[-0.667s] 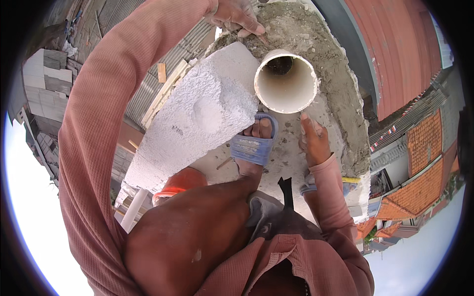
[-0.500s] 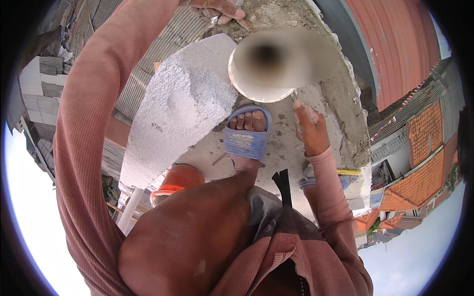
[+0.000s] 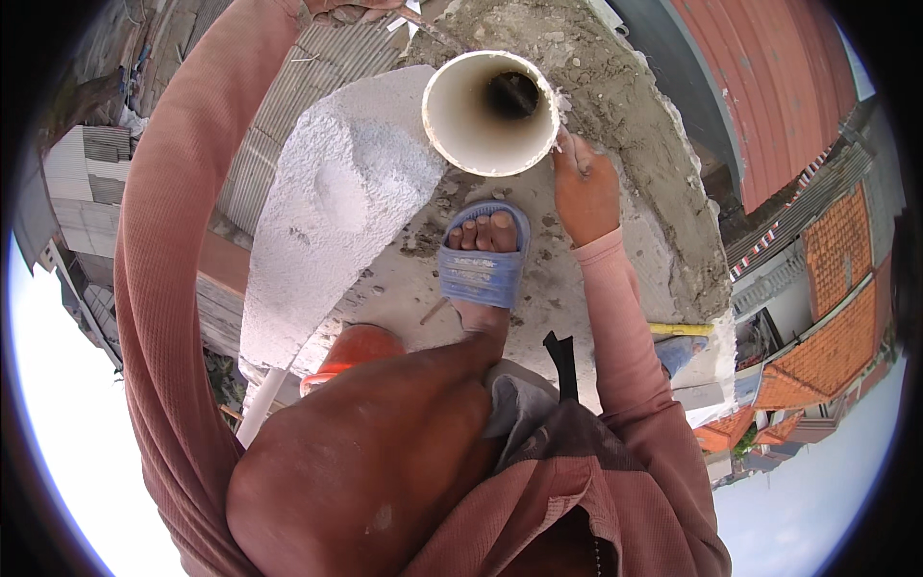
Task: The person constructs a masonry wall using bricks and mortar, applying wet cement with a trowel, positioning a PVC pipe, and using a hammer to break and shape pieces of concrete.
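Note:
A white plastic pipe (image 3: 445, 113), ragged at its rim, stands open-ended near the top centre amid grey mortar (image 3: 663, 192). My left hand (image 3: 351, 13), cut off by the top edge, grips a thin stick-like tool (image 3: 433, 29) that slants toward the pipe's far side. My right hand (image 3: 585, 188) is closed at the pipe's near right rim; whatever its fingertips grip is hidden. A rough white block (image 3: 327, 202) lies left of the pipe. My foot in a blue sandal (image 3: 481, 274) rests between the block and my right hand.
An orange-red bucket (image 3: 356, 351) sits by my knee, with a pale pipe (image 3: 264, 404) left of it. A yellow rod (image 3: 681, 328) lies at the right. Beyond the ledge's edges, roofs of corrugated sheet (image 3: 774, 96) and orange tile (image 3: 808, 365) show below.
The pipe and my left hand with its tool sit higher and further left in the picture. My right hand has moved up and left, against the pipe's rim.

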Available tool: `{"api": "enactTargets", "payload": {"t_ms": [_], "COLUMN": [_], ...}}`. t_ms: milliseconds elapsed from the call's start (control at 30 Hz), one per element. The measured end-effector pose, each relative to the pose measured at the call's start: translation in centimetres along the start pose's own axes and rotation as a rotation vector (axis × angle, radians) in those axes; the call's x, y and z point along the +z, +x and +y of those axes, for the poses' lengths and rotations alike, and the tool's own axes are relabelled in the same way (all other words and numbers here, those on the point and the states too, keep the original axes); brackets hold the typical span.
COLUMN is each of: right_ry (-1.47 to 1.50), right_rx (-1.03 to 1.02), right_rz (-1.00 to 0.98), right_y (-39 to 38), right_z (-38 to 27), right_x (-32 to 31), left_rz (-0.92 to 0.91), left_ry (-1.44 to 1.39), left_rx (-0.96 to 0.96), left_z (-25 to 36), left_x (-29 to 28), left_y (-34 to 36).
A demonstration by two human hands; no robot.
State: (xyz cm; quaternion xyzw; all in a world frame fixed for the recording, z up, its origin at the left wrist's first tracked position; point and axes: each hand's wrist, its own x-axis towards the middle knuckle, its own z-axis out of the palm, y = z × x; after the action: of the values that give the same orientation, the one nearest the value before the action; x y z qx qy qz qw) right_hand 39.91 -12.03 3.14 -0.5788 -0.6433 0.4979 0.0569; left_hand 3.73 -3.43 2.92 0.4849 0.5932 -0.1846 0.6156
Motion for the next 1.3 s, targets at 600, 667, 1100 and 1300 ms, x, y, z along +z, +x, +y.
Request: {"api": "enactTargets", "payload": {"t_ms": [600,667,1100,1300], "right_ry": [0.152,0.238,0.201,0.16], "right_rx": [0.118,0.175,0.214,0.104], "right_rz": [-0.12,-0.129,-0.18,-0.165], "right_y": [-3.0,-3.5,-1.5,-1.6], "right_z": [2.4,2.9,2.0,2.2], "right_x": [-1.9,-2.1,-1.0,-0.6], "left_rz": [0.038,0.028,0.003,-0.011], "left_ry": [0.034,0.016,-0.035,-0.067], "left_rx": [0.125,0.141,0.167,0.129], "left_z": [0.9,1.0,-0.1,-1.7], "left_x": [0.0,0.7,0.9,0.1], "left_y": [1.2,1.3,2.1,1.3]}}
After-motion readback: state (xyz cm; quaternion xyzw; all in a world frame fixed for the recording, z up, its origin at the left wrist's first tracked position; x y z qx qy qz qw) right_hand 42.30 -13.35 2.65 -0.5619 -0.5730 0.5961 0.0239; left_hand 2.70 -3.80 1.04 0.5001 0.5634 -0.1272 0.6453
